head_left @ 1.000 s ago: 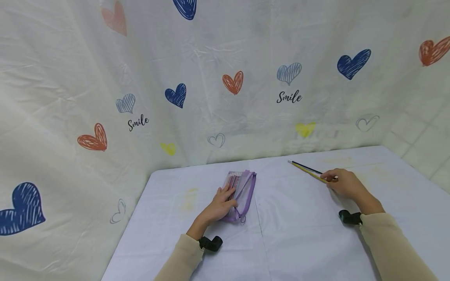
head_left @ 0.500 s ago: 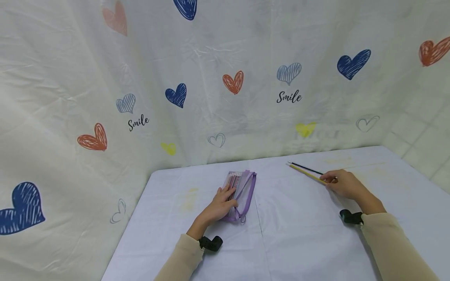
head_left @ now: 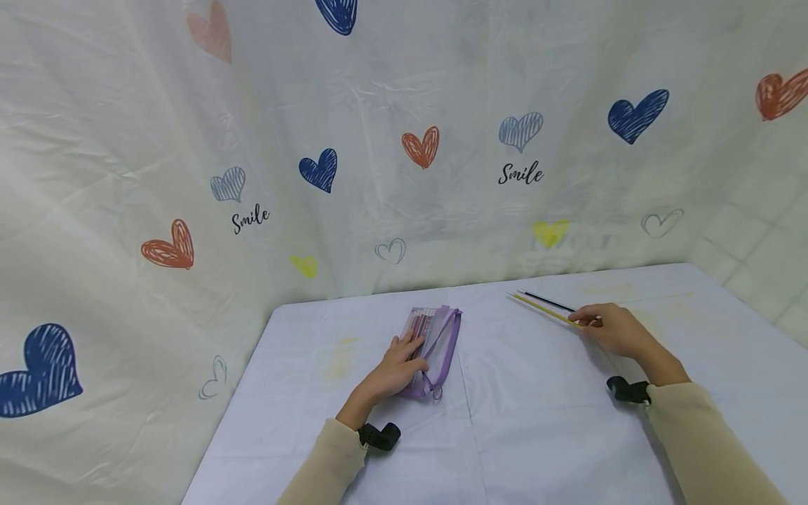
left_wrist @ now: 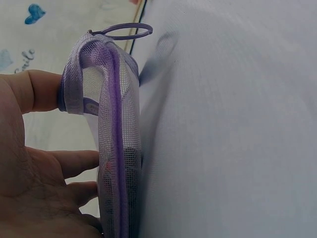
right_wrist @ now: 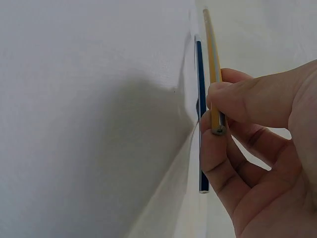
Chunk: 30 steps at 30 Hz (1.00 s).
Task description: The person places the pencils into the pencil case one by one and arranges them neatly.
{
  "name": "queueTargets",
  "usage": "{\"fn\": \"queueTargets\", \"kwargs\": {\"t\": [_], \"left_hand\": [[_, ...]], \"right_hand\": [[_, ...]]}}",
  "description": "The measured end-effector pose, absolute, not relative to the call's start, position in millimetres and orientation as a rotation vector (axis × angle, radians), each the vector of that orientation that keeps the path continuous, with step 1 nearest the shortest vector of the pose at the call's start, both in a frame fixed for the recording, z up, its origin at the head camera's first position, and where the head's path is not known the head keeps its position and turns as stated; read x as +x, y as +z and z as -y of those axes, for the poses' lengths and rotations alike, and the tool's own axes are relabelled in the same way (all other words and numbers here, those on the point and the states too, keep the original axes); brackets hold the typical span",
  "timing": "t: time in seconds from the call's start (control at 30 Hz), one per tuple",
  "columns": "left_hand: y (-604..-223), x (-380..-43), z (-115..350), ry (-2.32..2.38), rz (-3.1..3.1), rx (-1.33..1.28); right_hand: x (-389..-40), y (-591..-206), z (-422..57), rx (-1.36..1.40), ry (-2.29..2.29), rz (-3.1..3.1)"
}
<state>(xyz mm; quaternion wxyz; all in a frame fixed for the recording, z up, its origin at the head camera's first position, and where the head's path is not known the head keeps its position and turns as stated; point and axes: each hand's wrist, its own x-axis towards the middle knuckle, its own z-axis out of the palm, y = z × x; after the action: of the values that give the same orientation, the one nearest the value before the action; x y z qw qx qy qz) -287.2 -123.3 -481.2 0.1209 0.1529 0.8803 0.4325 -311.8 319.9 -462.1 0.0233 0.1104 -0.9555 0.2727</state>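
Note:
My left hand (head_left: 394, 368) rests on a purple mesh pencil case (head_left: 447, 351) lying on the table. Its fingers are spread over the case, and through the mesh several reddish pencils (head_left: 421, 321) show. In the left wrist view, the thumb and fingers touch the upper face of the pencil case (left_wrist: 116, 99). On the right, my right hand (head_left: 612, 330) pinches a yellow pencil (head_left: 539, 306) near one end between thumb and fingers. A dark blue pencil (right_wrist: 201, 74) lies on the table just beside it, partly hidden behind the fingers.
A white cloth covers the table (head_left: 517, 421), with faint yellowish stains. Behind its far edge hangs a pale curtain (head_left: 454, 224) printed with hearts and the word Smile. Each wrist wears a black camera (head_left: 381, 436).
My right hand has shifted the yellow pencil slightly to the left, so its far tip now stands apart from the dark blue one. The left hand and pencil case keep their place.

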Motion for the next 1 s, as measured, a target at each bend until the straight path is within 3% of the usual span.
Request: {"fn": "queueTargets", "kwargs": {"t": [1.0], "left_hand": [[-481.0,-286.6,122.4,1.256,-2.575,0.441]], "right_hand": [[-303.2,-445.6,-269.6,0.732,1.145,2.994]]}}
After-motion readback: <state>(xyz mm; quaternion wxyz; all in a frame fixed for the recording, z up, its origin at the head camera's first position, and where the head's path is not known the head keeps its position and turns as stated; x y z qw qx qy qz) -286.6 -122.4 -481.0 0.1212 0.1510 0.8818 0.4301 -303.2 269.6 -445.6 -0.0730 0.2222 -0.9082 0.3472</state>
